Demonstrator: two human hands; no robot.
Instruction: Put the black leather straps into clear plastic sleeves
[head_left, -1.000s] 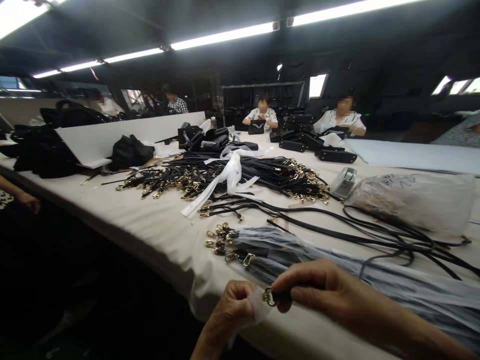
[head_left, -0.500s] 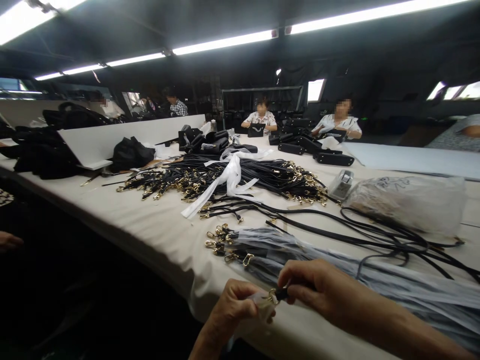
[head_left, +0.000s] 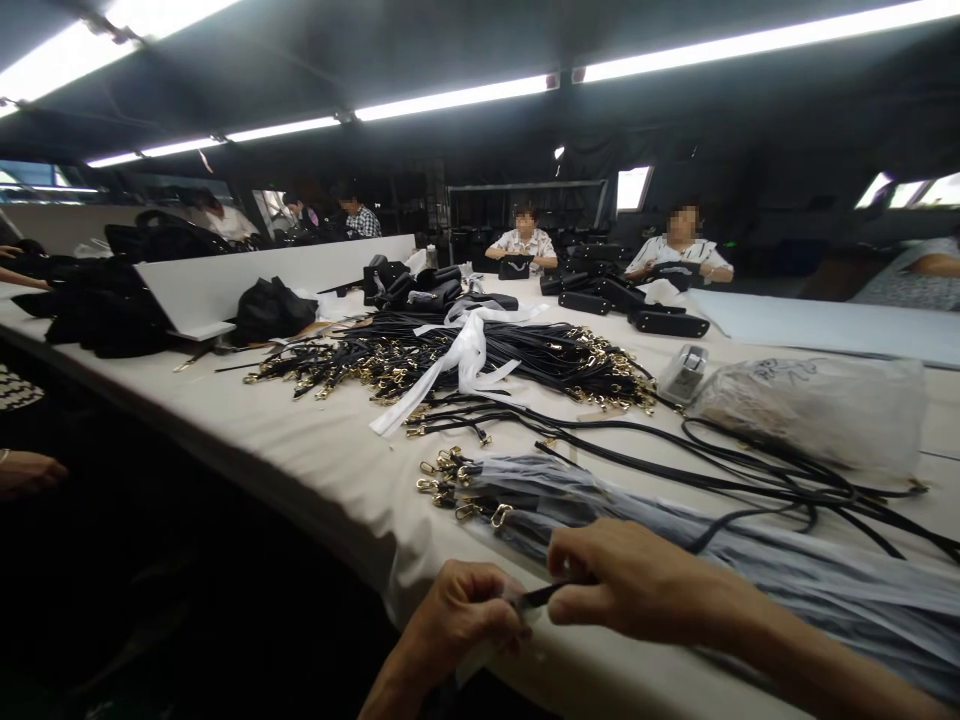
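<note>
Near the table's front edge, a black strap (head_left: 541, 595) stretches between my two hands. My left hand (head_left: 476, 612) pinches its end, where a bit of thin translucent plastic shows at the fingertips; the gold clasp there is mostly hidden. My right hand (head_left: 615, 580) is closed on the strap a short way along, thumb below and fingers above. Just beyond lie more straps in a clear plastic wrap (head_left: 637, 510), their gold clasps (head_left: 461, 490) sticking out at the left end.
A large pile of black straps (head_left: 517, 350), tied with a white strip (head_left: 469, 350), lies mid-table. To the right are loose straps (head_left: 720, 470), a stuffed plastic bag (head_left: 817, 410) and a small grey object (head_left: 682, 373). Co-workers (head_left: 523, 240) handle black bags behind; another person's hand (head_left: 30, 473) is at left.
My left fingers have closed over the gold clasp and plastic that showed before. More of the black strap now shows between my hands. The view has shifted slightly.
</note>
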